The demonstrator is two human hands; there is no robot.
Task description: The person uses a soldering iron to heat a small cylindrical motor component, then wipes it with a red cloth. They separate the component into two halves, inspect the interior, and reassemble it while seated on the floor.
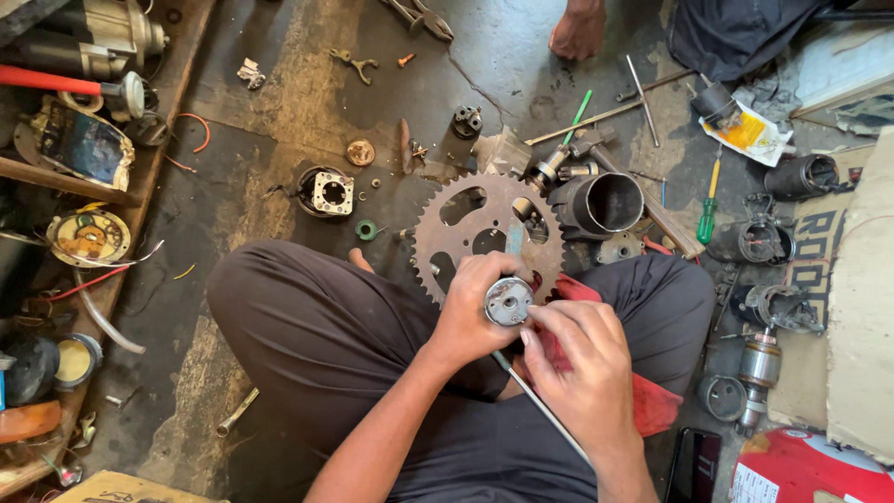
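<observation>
Fingers of the left hand clench around a small round metal housing over the lap, while the right hand pinches its right edge, a red rag beneath and a thin rod running nearward. Just beyond lies a rusty sprocket, teeth close to a metal cylinder. Farther left, the concrete floor is less crowded.

Left hand grips round metal part; right hand touching it, above large sprocket
</observation>
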